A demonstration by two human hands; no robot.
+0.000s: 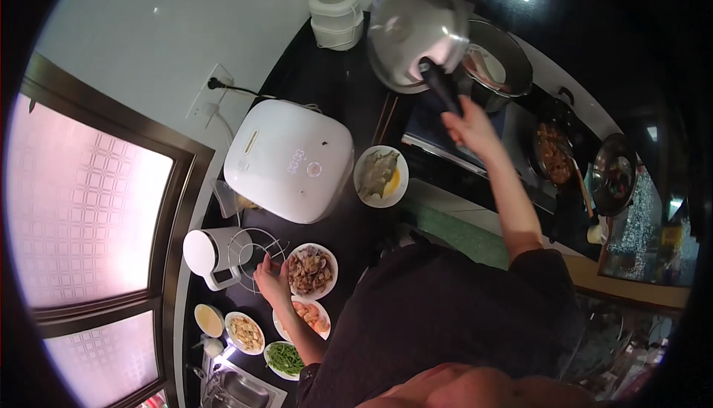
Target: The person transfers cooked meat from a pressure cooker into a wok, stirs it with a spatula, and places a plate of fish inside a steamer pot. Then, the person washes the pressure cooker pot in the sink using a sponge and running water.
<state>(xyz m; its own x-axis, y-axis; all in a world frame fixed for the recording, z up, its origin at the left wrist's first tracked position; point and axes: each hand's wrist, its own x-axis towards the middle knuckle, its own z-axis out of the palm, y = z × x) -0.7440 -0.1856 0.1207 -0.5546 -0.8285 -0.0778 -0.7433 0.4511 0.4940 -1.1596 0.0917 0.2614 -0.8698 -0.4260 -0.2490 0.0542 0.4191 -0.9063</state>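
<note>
My right hand (470,127) is closed round the black handle of a silver lid (405,33), which is blurred by motion and held up beside an open pot (509,55) on the stove. Something pale lies inside that pot. At the lower left, my left hand (272,280) has its fingers on a round wire rack (241,256) between a white kettle (199,253) and a plate of clams (310,271). A plate of shrimp (304,319) lies just below this hand, near the forearm.
A white rice cooker (290,161) stands beside a bowl of fish (381,177). Small dishes, including green vegetables (284,360), sit near the sink (245,389). On the right are a pan of food (555,154) and another lid (614,174). A white container (336,18) stands by the wall.
</note>
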